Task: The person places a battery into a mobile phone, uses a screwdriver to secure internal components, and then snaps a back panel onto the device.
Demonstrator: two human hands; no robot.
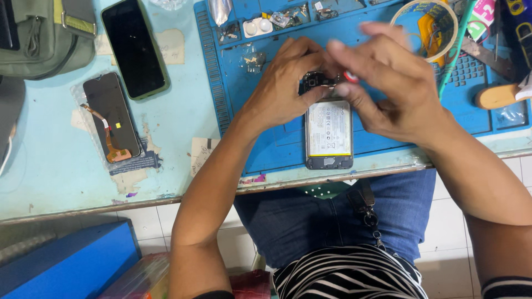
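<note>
An opened phone lies back-up on the blue work mat, its white battery showing. My left hand rests on the phone's top end, fingers pinching the dark camera area. My right hand hovers over the same spot, blurred, holding a small tool with a red tip between thumb and fingers.
A dark phone and a loose screen with an orange flex cable lie on the pale blue table at left. A green bag sits far left. Small parts, a tape roll and tools fill the mat's far side.
</note>
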